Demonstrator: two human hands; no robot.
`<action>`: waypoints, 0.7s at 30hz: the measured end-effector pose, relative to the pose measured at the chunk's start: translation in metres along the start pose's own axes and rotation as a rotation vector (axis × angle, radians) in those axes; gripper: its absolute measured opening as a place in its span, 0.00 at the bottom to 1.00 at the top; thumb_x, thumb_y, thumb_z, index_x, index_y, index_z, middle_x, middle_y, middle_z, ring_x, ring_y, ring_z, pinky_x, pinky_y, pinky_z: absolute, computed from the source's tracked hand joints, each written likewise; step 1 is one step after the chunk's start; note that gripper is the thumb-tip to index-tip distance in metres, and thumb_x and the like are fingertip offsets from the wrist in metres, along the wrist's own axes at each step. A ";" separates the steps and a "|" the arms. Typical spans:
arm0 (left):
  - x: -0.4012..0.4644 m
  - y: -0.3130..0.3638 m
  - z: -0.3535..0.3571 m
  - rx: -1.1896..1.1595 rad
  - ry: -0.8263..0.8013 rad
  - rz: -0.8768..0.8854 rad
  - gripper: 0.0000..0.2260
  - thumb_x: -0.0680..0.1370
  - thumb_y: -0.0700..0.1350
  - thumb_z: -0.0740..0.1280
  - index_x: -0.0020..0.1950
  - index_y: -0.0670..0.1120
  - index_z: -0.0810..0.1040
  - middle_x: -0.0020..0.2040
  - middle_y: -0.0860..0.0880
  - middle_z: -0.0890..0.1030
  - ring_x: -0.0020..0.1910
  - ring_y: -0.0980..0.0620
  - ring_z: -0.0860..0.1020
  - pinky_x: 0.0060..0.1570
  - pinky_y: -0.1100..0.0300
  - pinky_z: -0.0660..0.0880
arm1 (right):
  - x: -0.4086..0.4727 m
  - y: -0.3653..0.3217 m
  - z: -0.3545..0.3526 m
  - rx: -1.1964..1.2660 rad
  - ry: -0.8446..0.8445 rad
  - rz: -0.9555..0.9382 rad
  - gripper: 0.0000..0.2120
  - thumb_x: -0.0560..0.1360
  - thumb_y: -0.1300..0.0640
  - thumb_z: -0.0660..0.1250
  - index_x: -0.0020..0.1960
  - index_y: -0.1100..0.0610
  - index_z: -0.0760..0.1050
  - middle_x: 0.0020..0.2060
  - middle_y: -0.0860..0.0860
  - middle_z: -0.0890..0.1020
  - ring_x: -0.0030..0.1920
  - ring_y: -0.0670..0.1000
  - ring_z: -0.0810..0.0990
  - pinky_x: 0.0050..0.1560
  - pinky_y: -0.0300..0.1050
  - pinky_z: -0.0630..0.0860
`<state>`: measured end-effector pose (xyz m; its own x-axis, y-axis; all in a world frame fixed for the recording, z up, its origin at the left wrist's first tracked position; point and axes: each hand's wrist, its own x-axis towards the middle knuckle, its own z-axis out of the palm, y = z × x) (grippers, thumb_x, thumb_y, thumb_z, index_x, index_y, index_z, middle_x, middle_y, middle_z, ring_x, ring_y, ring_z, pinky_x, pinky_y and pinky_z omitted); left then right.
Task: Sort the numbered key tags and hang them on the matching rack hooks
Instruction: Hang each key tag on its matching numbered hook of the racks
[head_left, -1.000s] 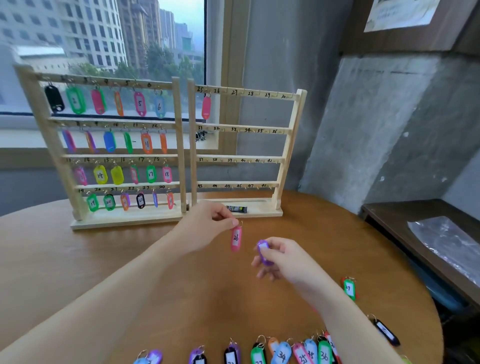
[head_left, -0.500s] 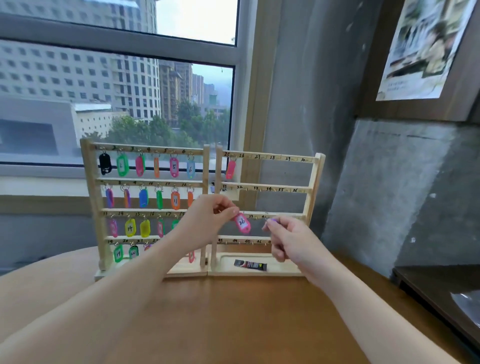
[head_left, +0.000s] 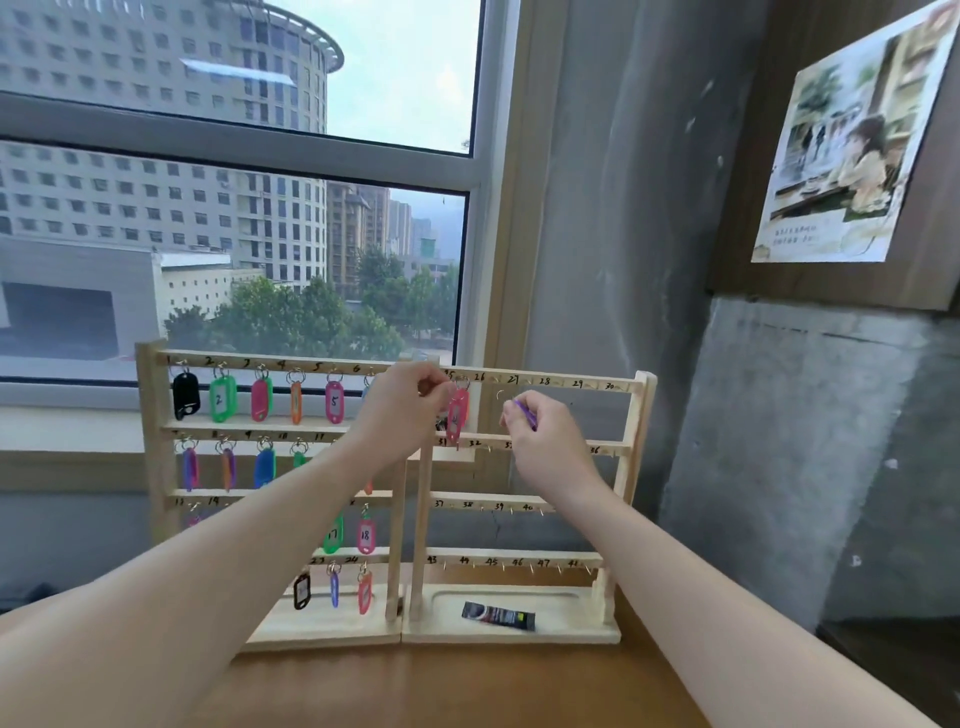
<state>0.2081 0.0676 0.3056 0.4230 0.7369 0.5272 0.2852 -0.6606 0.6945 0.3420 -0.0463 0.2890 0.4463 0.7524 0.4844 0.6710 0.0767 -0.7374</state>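
Left hand (head_left: 402, 410) pinches pink tag (head_left: 457, 415) by its ring, up at the right rack's (head_left: 636, 441) top rail near 26, likely to hook it | right hand (head_left: 540, 436) pinches purple tag (head_left: 525, 413) beside 27, held ready.

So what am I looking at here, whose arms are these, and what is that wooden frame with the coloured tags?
No machine here: a person wears a camera on the head, so you see their own two arms. The wooden rack stands on a table by a window; its numbered hooks carry key tags. The left hand pinches a pink tag at the top row near hook 26. The right hand holds a purple tag in its grip. A small dark tube lies in the rack's base.
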 end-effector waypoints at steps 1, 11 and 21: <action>0.003 0.000 0.002 -0.001 0.005 -0.003 0.10 0.82 0.45 0.67 0.41 0.50 0.81 0.38 0.52 0.82 0.36 0.53 0.76 0.37 0.60 0.69 | 0.005 0.002 0.002 -0.003 0.002 -0.003 0.16 0.86 0.54 0.58 0.47 0.62 0.75 0.34 0.51 0.74 0.34 0.47 0.71 0.32 0.39 0.66; 0.025 0.002 0.024 -0.014 0.026 0.100 0.10 0.82 0.45 0.67 0.41 0.48 0.82 0.32 0.49 0.83 0.33 0.48 0.82 0.43 0.50 0.81 | 0.042 0.026 0.013 -0.009 0.093 -0.040 0.16 0.85 0.52 0.58 0.46 0.61 0.75 0.35 0.56 0.78 0.34 0.52 0.73 0.37 0.52 0.71; 0.035 0.005 0.026 0.029 0.025 0.130 0.09 0.82 0.47 0.66 0.45 0.50 0.84 0.28 0.53 0.81 0.28 0.56 0.79 0.42 0.54 0.80 | 0.056 0.037 0.032 -0.060 0.060 -0.067 0.16 0.85 0.51 0.58 0.41 0.55 0.73 0.32 0.50 0.76 0.33 0.48 0.72 0.34 0.48 0.67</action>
<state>0.2467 0.0864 0.3145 0.4369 0.6481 0.6237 0.2547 -0.7542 0.6053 0.3735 0.0195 0.2738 0.4327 0.7065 0.5600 0.7340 0.0846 -0.6738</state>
